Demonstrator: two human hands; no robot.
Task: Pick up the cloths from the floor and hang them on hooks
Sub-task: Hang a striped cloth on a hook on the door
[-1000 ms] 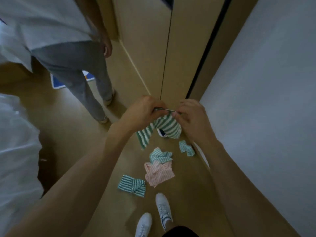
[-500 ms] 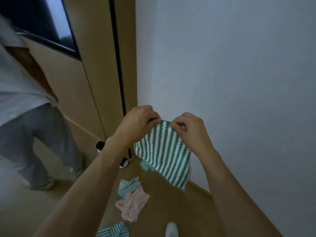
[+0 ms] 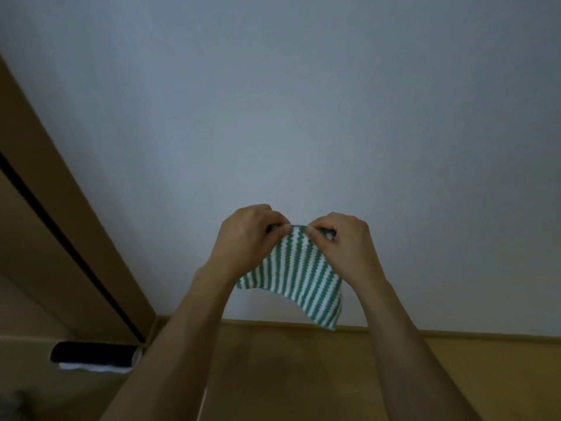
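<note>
- Green-and-white striped cloth pinched along its top edge by left hand and right hand.
- Hanging (loosely) before the white wall.

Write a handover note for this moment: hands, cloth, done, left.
Left hand and right hand each pinch the top edge of the green striped cloth, held up in front of the white wall; it hangs free above the floor.
Done: this cloth is picked up.
Left: hang it. No hook is in view, nor any other cloth.
</note>
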